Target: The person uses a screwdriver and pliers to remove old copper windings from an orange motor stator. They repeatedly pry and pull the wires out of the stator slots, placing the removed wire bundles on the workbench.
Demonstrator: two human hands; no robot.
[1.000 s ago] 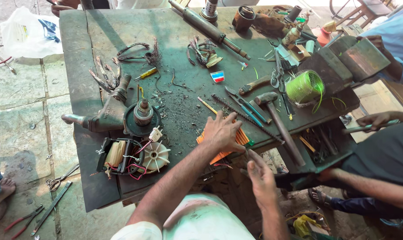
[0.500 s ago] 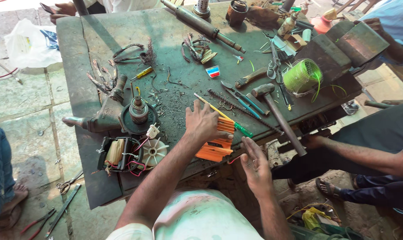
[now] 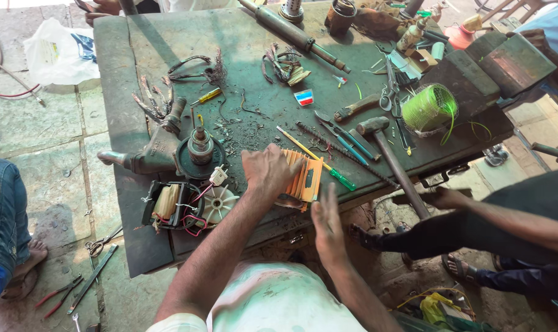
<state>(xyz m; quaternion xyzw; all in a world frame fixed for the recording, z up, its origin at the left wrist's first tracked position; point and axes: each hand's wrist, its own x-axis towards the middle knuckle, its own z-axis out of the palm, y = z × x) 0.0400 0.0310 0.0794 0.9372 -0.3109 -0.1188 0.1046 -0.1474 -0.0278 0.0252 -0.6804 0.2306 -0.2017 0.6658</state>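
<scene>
Centre of frame, near the lower edge of the worn dark-green metal counter [image 3: 137,74]: a stack of orange fan-folded card strips [image 3: 305,178] lies flat, partly overhanging the near edge.

Left hand [image 3: 268,171] lies palm-down on the left end of the orange stack, fingers spread, pressing on it rather than closed around it. No pinch visible.

Right hand [image 3: 327,224], just below and right of the stack, is held edge-on with fingers straight and together; fingertips touch or nearly touch the stack's near right corner, contact hard to tell. Nothing in its grip.

Around the stack:
- Yellow-shafted screwdriver with green handle [image 3: 319,161] lies diagonally, just right of the stack, its green end near the upper right corner of it.
- Steel-headed hammer with long dark handle [image 3: 386,150] further right, handle running down toward the counter's edge.
- Blue-handled pliers [image 3: 346,140] between screwdriver and hammer.
- Spool of bright green wire [image 3: 428,107] at right of centre, upper half.
- Left of the stack: small black-framed motor with white plastic fan and loose coloured wires [image 3: 183,206], at the lower left part of the counter.
- Above that, a round dark rotor on a grey metal housing [image 3: 196,154].
- Small yellow-handled screwdriver [image 3: 206,96] in the upper left part.

Another person's hand [image 3: 445,198] at right rests by the hammer handle's lower end. White plastic bag [image 3: 57,52] on the stone floor, upper left.
</scene>
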